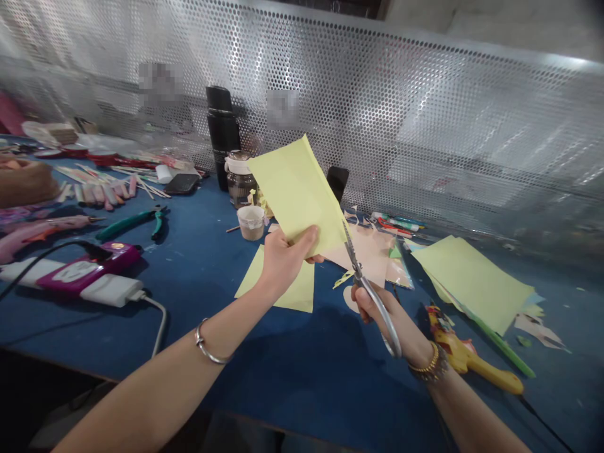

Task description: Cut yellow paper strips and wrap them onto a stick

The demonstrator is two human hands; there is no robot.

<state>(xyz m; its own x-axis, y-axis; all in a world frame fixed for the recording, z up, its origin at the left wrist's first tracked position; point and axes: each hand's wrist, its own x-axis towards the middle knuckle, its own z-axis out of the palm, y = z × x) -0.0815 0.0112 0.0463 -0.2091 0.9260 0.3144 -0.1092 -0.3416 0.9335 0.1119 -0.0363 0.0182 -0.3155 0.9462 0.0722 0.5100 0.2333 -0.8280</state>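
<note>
My left hand [285, 255] pinches a sheet of yellow paper [297, 189] by its lower edge, thumb on top, and holds it tilted above the table. In my right hand [382, 311] is a pair of metal scissors [353, 258], with my fingers in the handles. The blades point up and touch the paper's right edge near its lower corner; I cannot tell how far apart they are. Under my left hand another yellow sheet [297, 296] lies flat on the blue table. Pale pink paper [370, 251] lies behind the scissors.
More yellow sheets [476, 277] lie right, beside a green pen-like stick [504, 349] and a yellow glue gun [481, 368]. A white cup [251, 223], jar [241, 182] and black bottle [223, 135] stand behind. Left are green pliers [132, 223], a power strip [89, 270] and another person's hand [26, 182].
</note>
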